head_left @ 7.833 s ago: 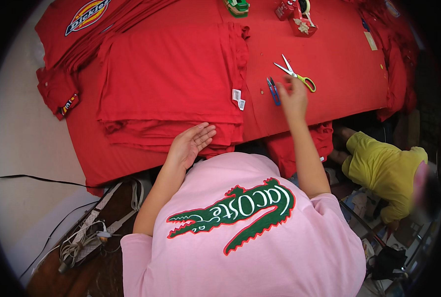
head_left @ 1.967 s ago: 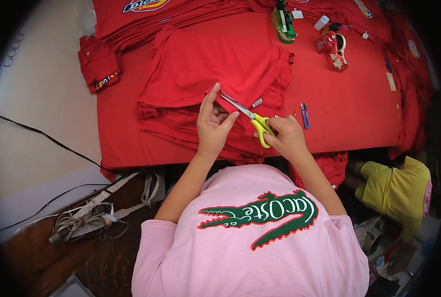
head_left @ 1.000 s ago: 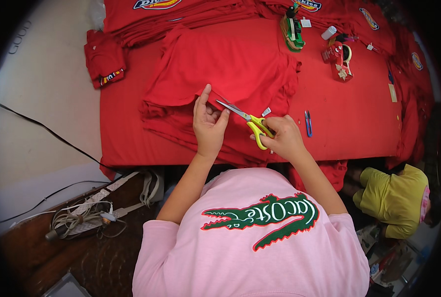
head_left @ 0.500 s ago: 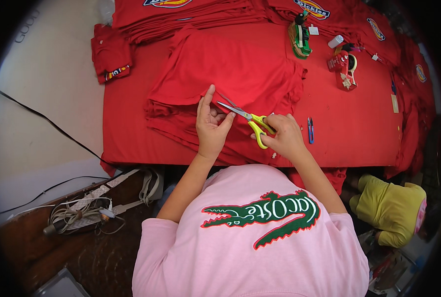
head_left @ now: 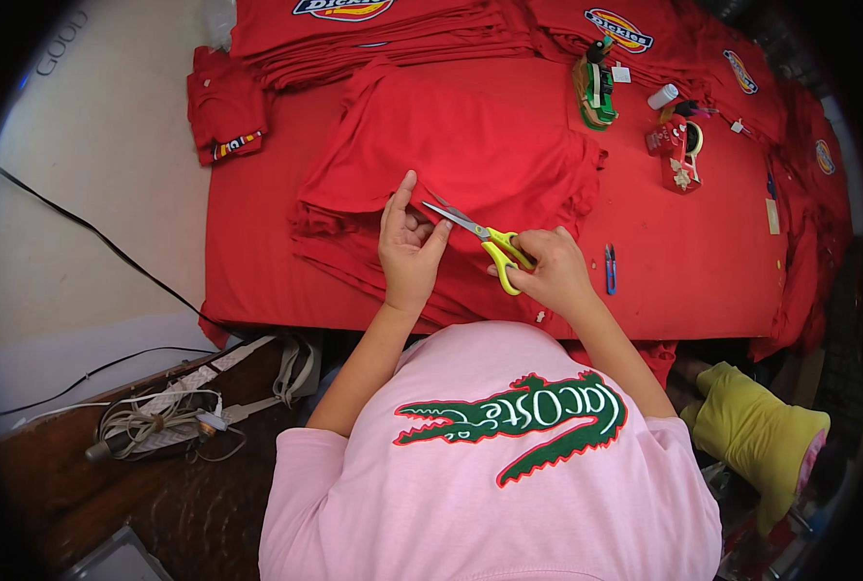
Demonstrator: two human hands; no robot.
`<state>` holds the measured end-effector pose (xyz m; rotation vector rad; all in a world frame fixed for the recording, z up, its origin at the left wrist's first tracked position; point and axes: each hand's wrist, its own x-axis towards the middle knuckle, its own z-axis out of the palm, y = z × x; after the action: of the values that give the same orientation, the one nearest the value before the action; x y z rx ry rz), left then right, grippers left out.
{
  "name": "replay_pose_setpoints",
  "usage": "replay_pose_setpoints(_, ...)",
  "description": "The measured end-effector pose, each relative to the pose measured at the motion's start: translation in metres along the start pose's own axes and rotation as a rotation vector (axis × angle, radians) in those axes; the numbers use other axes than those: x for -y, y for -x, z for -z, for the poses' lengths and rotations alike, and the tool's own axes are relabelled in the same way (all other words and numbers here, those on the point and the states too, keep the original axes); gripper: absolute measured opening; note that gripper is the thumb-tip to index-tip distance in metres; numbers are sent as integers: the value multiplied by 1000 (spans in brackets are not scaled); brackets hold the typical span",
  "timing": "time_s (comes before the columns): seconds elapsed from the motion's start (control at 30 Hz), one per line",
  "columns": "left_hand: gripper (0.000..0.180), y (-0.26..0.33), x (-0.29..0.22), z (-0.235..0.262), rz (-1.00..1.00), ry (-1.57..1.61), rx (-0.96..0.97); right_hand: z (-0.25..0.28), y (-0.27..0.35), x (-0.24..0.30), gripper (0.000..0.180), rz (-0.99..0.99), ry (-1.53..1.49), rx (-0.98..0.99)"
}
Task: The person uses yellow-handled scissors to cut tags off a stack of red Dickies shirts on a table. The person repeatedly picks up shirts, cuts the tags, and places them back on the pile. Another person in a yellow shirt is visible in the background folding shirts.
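A red fabric garment [head_left: 470, 136] lies on top of a loose pile in front of me, its near edge at my hands. My left hand [head_left: 410, 254] is at that edge, index finger stretched upward, the other fingers curled in against the cloth and the thumb beside the blades. In my right hand [head_left: 554, 271] is a pair of scissors [head_left: 490, 235] with yellow-green handles, fingers through the loops. The blades point up and left, slightly parted, their tips between my left thumb and index finger. Exactly what lies between the blades is too small to make out.
Stacks of red shirts [head_left: 383, 44] line the table's far side, a folded one [head_left: 226, 102] at the left. Blue thread snips [head_left: 611, 269], a green holder [head_left: 596, 92] and a red tape dispenser [head_left: 680, 160] stand to the right. A person in yellow [head_left: 756, 431] is at lower right.
The view has shifted slightly, so the table things sit a little lower and to the right. Both hands keep nearly the same pose at the cloth edge. The person in yellow has bent lower.
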<state>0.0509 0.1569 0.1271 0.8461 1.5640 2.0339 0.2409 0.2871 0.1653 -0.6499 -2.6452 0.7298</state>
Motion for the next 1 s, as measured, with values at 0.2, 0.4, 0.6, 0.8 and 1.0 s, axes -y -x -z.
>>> replay_pose_setpoints(0.2,84,-2,-2,5,15,-12,17,-9,-7,-4,34,33,-4,-30)
replay_pose_setpoints(0.4,78,-9,7,17,4,-23,-28,-15,-10,-6,28,-19,-124,19)
replay_pose_setpoints(0.6,75,-18,4,14,17,68,-35,-13,-25,3,37,30,-60,4)
replay_pose_setpoints(0.8,77,-19,8,20,65,75,-13,-13,-38,7,36,4,-25,77)
replay_pose_setpoints(1.0,76,-25,17,32,35,-39,-52,-29,-36,-8,31,-27,-115,82)
